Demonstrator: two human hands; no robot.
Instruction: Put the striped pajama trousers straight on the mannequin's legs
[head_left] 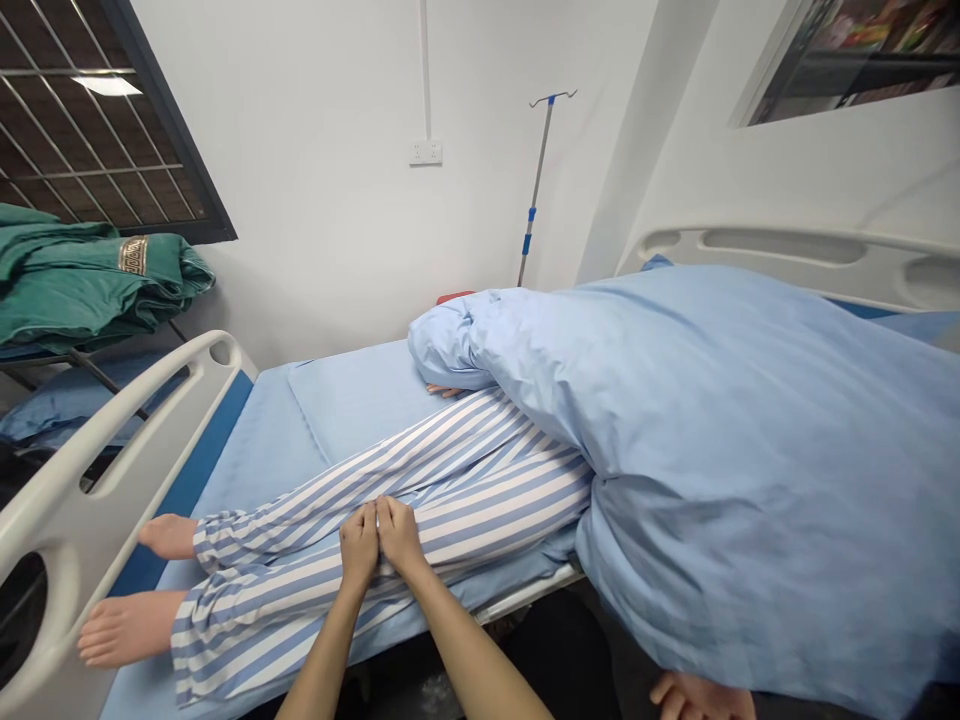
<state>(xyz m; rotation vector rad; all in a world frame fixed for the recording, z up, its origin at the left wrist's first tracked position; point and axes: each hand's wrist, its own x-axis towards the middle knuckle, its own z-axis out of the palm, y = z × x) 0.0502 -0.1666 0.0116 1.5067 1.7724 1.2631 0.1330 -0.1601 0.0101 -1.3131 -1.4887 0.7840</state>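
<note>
A figure in blue-and-white striped pyjama trousers (420,490) lies on a hospital bed, bare feet (124,625) toward the left footboard. My left hand (358,547) and my right hand (399,537) rest side by side on the near striped leg around the knee, fingers together and curled onto the cloth, pressing it. A light blue quilt (712,440) covers the figure's upper body on the right.
The white footboard (97,450) closes the bed's left end and a white headboard (795,250) the right. A drip stand (536,190) rises behind the bed. Green folded bedding (82,280) lies on a second bed at left. A hand (694,695) pokes out under the quilt at bottom right.
</note>
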